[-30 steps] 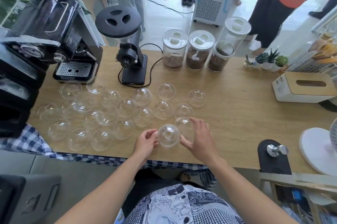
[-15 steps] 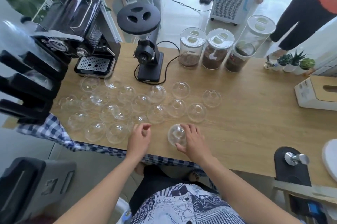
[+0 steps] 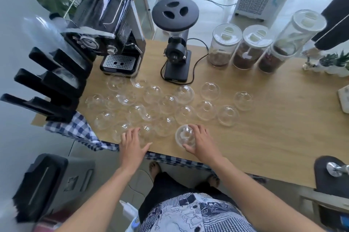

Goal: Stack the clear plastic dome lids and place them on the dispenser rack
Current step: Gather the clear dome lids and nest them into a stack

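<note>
Hands work at the near edge of a light wooden table [image 3: 264, 137] scattered with about twenty clear plastic dome lids [image 3: 186, 94], most resting separately, rim down, and a few overlapping. The right hand [image 3: 201, 142] curls around a small stack of clear domes [image 3: 184, 136] near the table's front edge, fingers and thumb wrapped on its rim; how many lids it holds is hard to tell through the clear plastic. The left hand [image 3: 133, 143] lies flat with fingers spread and slightly bent over a loose dome lid [image 3: 145, 133] at the front of the cluster, touching or just above it, not yet closed on it.

A second ago both hands held one dome together near the middle of the front edge. Now the left hand has let go and moved left to the next lid, while the right keeps the stack. This suggests a pick-and-nest rhythm has just begun, with nearly all lids still to gather.

The black tiered dispenser rack [image 3: 47, 84] stands at the table's far left, well apart from both hands, with some clear items already in its slots. A black espresso machine [image 3: 111, 29], black coffee grinder [image 3: 175, 29] and three glass storage jars [image 3: 249, 46] line the back.
</note>
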Demonstrator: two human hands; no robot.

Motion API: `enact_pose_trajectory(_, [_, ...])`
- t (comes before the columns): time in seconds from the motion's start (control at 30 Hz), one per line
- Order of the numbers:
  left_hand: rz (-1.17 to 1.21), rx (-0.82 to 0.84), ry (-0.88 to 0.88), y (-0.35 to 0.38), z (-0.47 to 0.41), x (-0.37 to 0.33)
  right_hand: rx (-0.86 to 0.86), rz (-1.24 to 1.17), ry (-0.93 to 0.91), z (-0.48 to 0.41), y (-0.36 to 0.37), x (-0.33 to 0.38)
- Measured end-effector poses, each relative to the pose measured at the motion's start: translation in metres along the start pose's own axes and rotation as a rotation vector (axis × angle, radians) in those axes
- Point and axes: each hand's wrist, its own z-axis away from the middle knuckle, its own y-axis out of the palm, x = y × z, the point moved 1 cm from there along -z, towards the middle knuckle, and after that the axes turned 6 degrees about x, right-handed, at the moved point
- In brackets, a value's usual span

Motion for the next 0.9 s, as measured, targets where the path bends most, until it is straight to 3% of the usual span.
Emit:
enact_pose_trajectory(0.3, [0.068, 0.112, 0.203, -0.02, -0.027, 0.013, -0.056, -0.115, 0.124, -0.005, 0.03, 0.052])
enact_pose_trajectory(0.57, [0.214, 0.127, 0.395, -0.048, -0.034, 0.025, -0.146, -0.245, 0.253, 0.012, 0.037, 0.051])
enact_pose_trajectory(0.73, [0.251, 0.153, 0.636, -0.057, -0.038, -0.017, -0.198, -0.263, 0.333, 0.033, 0.043, 0.048])
enact_pose_trajectory(0.9, [0.083, 0.242, 0.84, -0.032, -0.042, -0.068, -0.207, -0.276, 0.364, 0.045, 0.049, 0.051])
